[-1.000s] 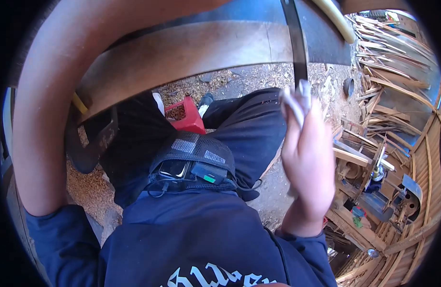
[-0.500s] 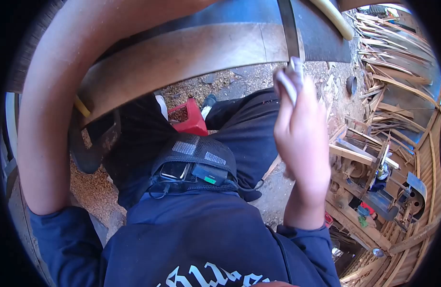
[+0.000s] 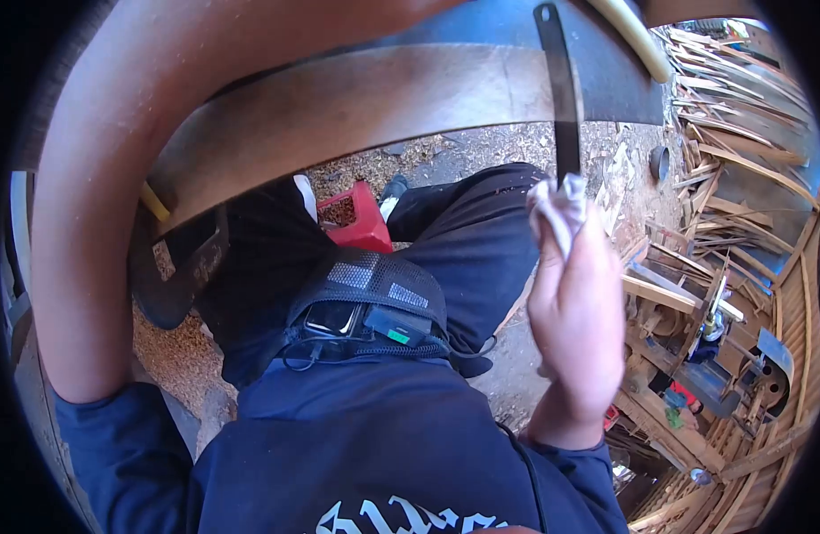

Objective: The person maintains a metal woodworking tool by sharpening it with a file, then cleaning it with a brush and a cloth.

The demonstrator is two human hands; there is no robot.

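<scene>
My right hand (image 3: 577, 294) is closed round a cloth-wrapped end (image 3: 563, 200) of a dark, narrow metal blade (image 3: 563, 98). The blade points away from me, and its far tip has a small hole. It lies over the edge of a long brown board (image 3: 365, 98) on a blue surface (image 3: 499, 28). My left arm (image 3: 89, 222) reaches up and across the board at the left; the left hand is beyond the top edge of the view. A pale curved rod (image 3: 630, 37) lies to the right of the blade tip.
A red plastic stool (image 3: 361, 221) stands between my legs on a floor with wood shavings (image 3: 174, 356). A heap of wood strips (image 3: 739, 142) is at the right, with a machine (image 3: 712, 356) below it. A black clamp-like frame (image 3: 183, 267) is at the left.
My right hand has moved back toward my body and slightly right, drawing the blade with it, so the blade's far tip now shows. The left arm has barely moved.
</scene>
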